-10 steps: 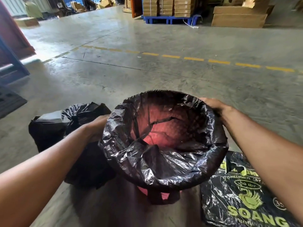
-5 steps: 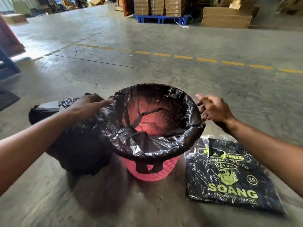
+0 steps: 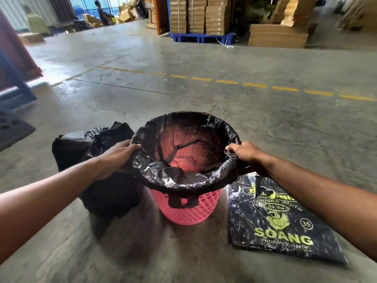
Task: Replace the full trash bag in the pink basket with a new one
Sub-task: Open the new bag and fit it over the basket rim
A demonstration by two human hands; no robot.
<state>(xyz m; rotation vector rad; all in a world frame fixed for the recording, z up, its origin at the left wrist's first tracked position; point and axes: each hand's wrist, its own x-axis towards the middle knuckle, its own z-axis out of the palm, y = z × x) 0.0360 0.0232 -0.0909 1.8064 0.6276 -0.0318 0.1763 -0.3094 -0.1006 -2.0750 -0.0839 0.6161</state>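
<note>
The pink basket [image 3: 189, 211] stands on the concrete floor, lined with a new black trash bag [image 3: 183, 176] whose edge is folded down over the rim. My left hand [image 3: 116, 158] grips the bag-covered rim on the left side. Gripping the rim on the right is my right hand [image 3: 243, 152]. The full black trash bag [image 3: 102, 188], tied at the top, sits on the floor touching the basket's left side. Pink mesh glows through the liner inside.
A flat pack of black bags with yellow SOANG print [image 3: 279, 221] lies on the floor right of the basket. A dark mat [image 3: 12, 129] and a blue frame [image 3: 14, 78] are at the left. Stacked cartons on a blue pallet [image 3: 202, 36] stand far back.
Both hands were off the rim half a second ago and now grip it on either side. The camera has risen and backed away, so the basket looks smaller.
</note>
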